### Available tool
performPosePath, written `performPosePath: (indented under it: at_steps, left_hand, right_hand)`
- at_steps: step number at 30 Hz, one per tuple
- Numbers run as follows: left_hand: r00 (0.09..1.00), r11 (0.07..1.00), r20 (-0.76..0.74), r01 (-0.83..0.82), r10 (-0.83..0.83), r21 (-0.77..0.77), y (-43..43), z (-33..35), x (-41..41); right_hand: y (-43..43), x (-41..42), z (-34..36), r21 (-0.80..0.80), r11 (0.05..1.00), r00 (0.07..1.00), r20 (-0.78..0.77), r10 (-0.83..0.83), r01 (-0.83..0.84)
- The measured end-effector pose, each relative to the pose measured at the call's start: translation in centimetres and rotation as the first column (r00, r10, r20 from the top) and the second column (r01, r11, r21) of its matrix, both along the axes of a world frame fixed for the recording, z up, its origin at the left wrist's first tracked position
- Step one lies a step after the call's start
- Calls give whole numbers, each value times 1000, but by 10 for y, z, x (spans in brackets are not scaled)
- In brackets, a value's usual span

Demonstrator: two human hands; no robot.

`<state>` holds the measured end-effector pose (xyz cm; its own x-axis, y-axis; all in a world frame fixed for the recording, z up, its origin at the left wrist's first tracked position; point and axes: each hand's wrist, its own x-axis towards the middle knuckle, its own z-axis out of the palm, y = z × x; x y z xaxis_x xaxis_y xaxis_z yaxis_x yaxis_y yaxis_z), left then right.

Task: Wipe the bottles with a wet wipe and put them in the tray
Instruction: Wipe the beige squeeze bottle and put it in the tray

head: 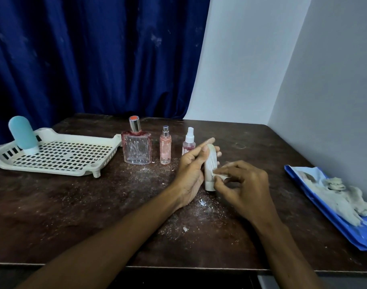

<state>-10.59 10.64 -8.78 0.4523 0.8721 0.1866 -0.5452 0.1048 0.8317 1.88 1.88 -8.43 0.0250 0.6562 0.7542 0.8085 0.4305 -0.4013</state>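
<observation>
Cream tube bottle (211, 163) is at the middle of the table (74, 215), its long axis nearly upright: the rounded end points up and away from me, the flat cap end down. I can't tell whether the cap touches the tabletop. My left hand (191, 170) holds it from the left side, fingers curled behind it, with the index finger sticking out straight. My right hand (243, 184) pinches a small wet wipe (220, 175) against the lower part of the tube.

Just beyond stand a small spray bottle (188, 140), a slim pink spray bottle (165, 147) and a square perfume bottle (136, 149). At far left a blue tube bottle (23, 134) stands cap-down in the slotted tray (53, 170). A blue wipes pack (355, 236) with crumpled wipes (341, 197) on it lies at right.
</observation>
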Motion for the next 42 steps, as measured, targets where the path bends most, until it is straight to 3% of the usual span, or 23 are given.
performPosePath:
  at_steps: [22, 27, 42]
  left_hand:
    - [997, 997, 61, 58, -56, -42, -6, 8, -1]
    - [996, 996, 66, 71, -67, -60, -5, 8, -2]
    - [997, 996, 61, 56, -51, -75, -6, 9, -2]
  right_hand:
    - [2, -5, 3, 57, 998, 999, -31, -39, 41]
    - [0, -10, 2, 59, 998, 1000, -6, 14, -13]
    - [2, -10, 6, 74, 995, 998, 4, -60, 59]
